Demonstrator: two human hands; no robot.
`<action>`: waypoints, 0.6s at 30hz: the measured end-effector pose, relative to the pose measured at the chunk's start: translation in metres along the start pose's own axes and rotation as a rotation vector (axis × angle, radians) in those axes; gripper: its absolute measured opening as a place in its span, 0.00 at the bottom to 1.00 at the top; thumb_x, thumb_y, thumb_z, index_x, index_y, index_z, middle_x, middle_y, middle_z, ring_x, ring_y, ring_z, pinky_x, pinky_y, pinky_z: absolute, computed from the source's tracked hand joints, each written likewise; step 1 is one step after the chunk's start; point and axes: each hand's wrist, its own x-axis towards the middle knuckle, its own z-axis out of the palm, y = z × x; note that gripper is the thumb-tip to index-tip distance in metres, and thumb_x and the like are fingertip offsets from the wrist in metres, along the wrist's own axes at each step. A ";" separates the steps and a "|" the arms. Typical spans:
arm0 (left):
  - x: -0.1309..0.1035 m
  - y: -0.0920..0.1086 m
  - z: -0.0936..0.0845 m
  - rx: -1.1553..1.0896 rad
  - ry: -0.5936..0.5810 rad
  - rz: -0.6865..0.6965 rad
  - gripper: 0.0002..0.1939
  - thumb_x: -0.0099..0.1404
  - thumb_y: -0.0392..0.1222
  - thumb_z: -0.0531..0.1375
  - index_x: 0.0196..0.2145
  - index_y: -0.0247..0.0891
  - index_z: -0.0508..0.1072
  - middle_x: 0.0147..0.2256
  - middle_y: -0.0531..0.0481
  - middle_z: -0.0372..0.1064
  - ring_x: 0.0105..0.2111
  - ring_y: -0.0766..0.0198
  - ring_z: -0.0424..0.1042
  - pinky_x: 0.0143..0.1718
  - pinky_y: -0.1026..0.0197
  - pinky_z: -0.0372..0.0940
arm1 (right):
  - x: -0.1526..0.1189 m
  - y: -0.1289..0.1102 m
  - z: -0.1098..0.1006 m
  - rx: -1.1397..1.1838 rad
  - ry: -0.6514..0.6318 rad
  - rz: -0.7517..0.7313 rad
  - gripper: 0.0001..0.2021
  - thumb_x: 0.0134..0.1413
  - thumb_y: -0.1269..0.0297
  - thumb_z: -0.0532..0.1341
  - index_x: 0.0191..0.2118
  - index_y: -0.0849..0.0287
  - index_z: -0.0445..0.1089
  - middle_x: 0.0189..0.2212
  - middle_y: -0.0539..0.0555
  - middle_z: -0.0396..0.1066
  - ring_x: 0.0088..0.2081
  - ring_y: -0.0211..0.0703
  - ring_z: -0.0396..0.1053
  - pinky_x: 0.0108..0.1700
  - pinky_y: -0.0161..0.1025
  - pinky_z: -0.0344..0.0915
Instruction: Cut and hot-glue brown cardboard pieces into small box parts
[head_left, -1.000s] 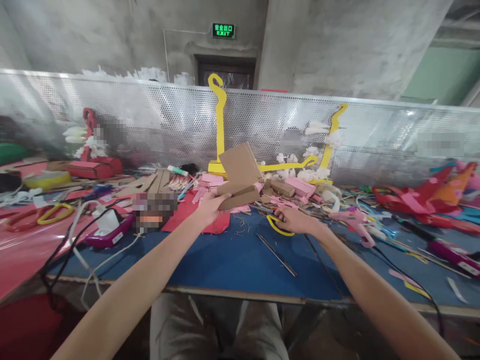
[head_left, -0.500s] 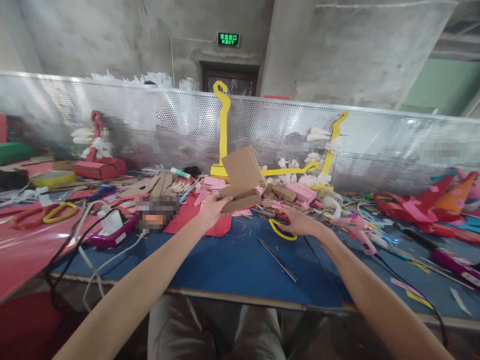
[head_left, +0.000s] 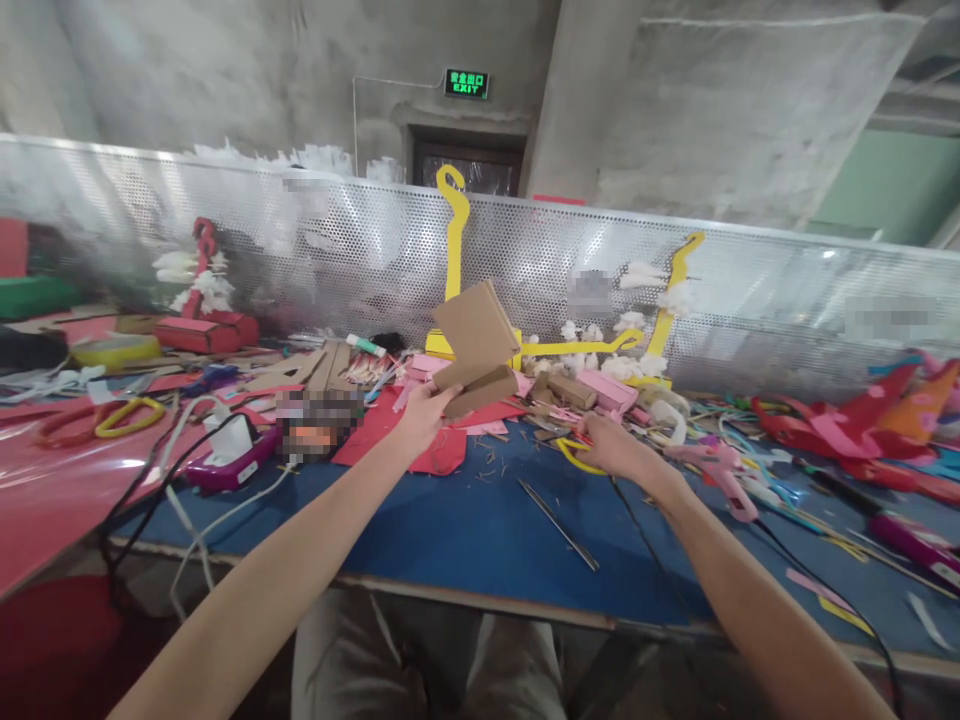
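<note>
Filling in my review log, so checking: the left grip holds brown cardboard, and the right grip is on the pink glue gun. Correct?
Not the last part: the head view shows the right grip at the yellow-handled scissors; the pink glue gun lies farther right. The left grip does hold brown cardboard.

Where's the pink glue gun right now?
In the head view, the glue gun is right of centre on the blue table, just to the right of the right hand.
</note>
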 end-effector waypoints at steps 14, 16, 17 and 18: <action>0.007 0.000 -0.006 -0.037 0.010 -0.042 0.15 0.55 0.35 0.72 0.40 0.34 0.79 0.36 0.43 0.80 0.33 0.59 0.80 0.37 0.54 0.79 | 0.000 -0.018 -0.023 0.664 0.072 -0.080 0.33 0.44 0.31 0.66 0.40 0.59 0.73 0.34 0.57 0.78 0.38 0.51 0.74 0.40 0.44 0.71; 0.007 -0.002 -0.006 -0.035 -0.017 -0.067 0.14 0.53 0.33 0.72 0.39 0.33 0.79 0.35 0.43 0.80 0.32 0.58 0.79 0.37 0.52 0.79 | -0.005 -0.023 -0.022 0.724 0.024 -0.106 0.33 0.43 0.32 0.68 0.41 0.59 0.73 0.37 0.57 0.77 0.40 0.52 0.74 0.42 0.44 0.71; 0.007 -0.002 -0.006 -0.035 -0.030 -0.080 0.14 0.53 0.33 0.72 0.38 0.32 0.79 0.34 0.42 0.80 0.32 0.58 0.79 0.37 0.51 0.79 | -0.008 -0.026 -0.022 0.748 0.004 -0.115 0.33 0.43 0.32 0.68 0.42 0.59 0.73 0.38 0.57 0.77 0.41 0.52 0.73 0.44 0.44 0.71; 0.007 -0.003 -0.006 -0.039 -0.046 -0.090 0.13 0.53 0.32 0.72 0.37 0.32 0.79 0.33 0.42 0.79 0.32 0.57 0.79 0.38 0.49 0.79 | -0.010 -0.029 -0.023 0.768 -0.015 -0.122 0.34 0.44 0.32 0.68 0.43 0.59 0.73 0.39 0.58 0.77 0.43 0.52 0.73 0.45 0.45 0.71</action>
